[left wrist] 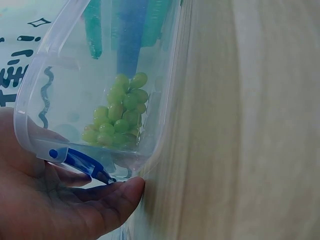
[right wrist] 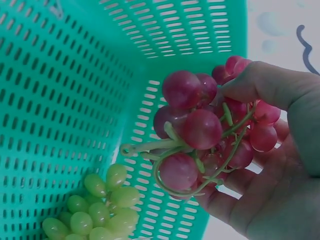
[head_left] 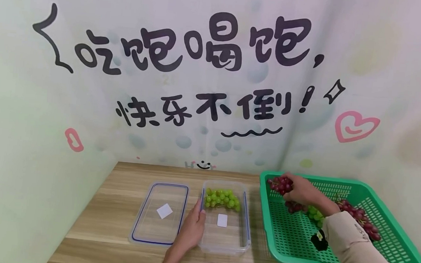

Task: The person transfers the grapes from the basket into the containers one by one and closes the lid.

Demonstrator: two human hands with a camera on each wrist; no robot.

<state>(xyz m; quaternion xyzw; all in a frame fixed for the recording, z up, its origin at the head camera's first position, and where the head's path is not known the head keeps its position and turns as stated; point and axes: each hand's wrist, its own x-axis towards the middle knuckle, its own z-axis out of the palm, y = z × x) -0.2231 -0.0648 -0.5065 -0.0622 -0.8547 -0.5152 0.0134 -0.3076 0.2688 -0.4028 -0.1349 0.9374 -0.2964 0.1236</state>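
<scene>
A red grape bunch (right wrist: pixel 200 128) is hanging, grasped by your right hand (head_left: pixel 304 192) over the far-left part of a green plastic basket (head_left: pixel 297 261). Your left hand (head_left: pixel 190 229), fingers relaxed, is touching a clear plastic box (head_left: pixel 224 236) holding green grapes (head_left: pixel 223 199), and a blue-edged lid (head_left: pixel 156 228) is lying near it on the desk (head_left: pixel 103 214).

Your red grapes (right wrist: pixel 195 132) run from dusky rose to deep purple-red, with pale green stems. The green grapes (head_left: pixel 221 199) are yellow-green. Your basket (head_left: pixel 289 260) is bright green, patterned with rows of slots. The box (head_left: pixel 220 243) is clear with blue clips (left wrist: pixel 77 162); the lid (head_left: pixel 150 231) is clear, outlined in blue. Both labels (head_left: pixel 222 220) are white. You have streaky light-brown woodgrain on the counter (head_left: pixel 104 212), cream sleeves (head_left: pixel 353 248), and a pale backdrop (head_left: pixel 165 144) with black characters, pink hearts and soft blue and yellow spots.
</scene>
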